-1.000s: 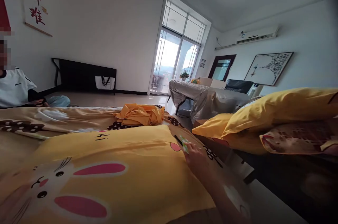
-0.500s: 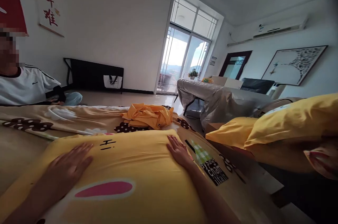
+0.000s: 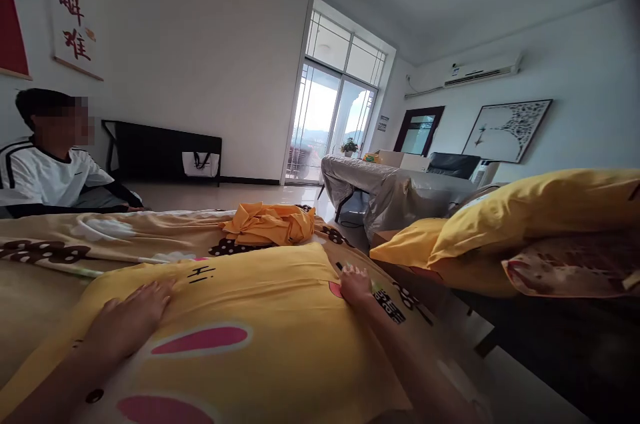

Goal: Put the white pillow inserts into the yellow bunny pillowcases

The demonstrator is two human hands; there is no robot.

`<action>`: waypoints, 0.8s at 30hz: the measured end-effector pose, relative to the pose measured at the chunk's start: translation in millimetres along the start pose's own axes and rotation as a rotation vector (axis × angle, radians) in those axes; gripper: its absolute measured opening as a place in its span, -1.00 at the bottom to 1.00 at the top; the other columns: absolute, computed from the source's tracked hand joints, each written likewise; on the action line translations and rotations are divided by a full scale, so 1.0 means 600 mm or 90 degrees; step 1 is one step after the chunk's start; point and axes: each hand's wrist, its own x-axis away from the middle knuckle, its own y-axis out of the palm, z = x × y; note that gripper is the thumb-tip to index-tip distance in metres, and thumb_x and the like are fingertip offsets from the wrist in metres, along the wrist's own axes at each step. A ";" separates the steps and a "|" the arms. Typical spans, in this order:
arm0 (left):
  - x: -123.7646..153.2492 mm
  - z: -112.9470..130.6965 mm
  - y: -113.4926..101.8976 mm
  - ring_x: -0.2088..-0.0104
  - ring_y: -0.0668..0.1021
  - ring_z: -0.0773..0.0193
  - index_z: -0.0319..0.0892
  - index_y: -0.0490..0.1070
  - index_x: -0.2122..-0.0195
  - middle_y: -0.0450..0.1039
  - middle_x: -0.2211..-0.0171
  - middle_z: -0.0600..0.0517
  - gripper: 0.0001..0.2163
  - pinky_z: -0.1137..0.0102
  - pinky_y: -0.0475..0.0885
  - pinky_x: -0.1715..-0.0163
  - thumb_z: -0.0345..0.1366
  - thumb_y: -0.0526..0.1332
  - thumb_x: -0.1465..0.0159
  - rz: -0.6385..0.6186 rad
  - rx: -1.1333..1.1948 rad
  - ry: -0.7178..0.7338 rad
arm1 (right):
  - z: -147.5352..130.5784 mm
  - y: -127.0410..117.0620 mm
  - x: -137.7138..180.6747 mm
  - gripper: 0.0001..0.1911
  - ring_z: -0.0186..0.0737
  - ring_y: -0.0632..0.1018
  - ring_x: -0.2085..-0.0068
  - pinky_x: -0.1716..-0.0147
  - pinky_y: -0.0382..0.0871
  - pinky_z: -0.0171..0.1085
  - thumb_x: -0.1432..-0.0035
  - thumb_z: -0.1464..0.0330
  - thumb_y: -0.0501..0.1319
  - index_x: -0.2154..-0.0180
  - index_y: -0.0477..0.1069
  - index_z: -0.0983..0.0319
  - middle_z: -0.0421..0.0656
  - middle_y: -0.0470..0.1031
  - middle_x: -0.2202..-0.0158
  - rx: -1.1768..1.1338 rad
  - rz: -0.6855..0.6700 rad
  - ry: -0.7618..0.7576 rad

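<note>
A large yellow pillow (image 3: 250,317) with a rabbit print and pink ears lies in front of me on a patterned bedsheet (image 3: 115,234). My left hand (image 3: 127,317) rests flat on the pillow's left part, fingers stretched out. My right hand (image 3: 355,284) sits at the pillow's far right corner, fingers curled over its edge. A crumpled orange cloth (image 3: 267,224) lies on the sheet just beyond the pillow.
Yellow pillows (image 3: 525,211) are stacked at the right over a patterned one. Another person in a white shirt (image 3: 47,174) sits at the left. A covered table (image 3: 390,187), a black bench (image 3: 160,147) and a glass balcony door (image 3: 330,117) stand further back.
The right hand has slid from the pillow's top to its right corner and curled over the edge. The left hand stays flat on the pillow. The person at the left sits lower in view.
</note>
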 end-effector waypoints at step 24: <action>-0.072 0.195 0.023 -0.29 0.16 0.12 -0.11 0.11 -0.28 0.05 -0.30 -0.02 -0.48 0.07 0.05 -0.26 -0.13 -0.12 -0.30 0.108 0.151 0.172 | -0.094 -0.001 0.016 -0.54 -0.06 0.23 -0.26 -0.24 -0.01 -0.08 -0.29 0.32 -0.08 -0.15 0.32 0.25 0.00 0.27 -0.22 -0.029 0.027 -0.070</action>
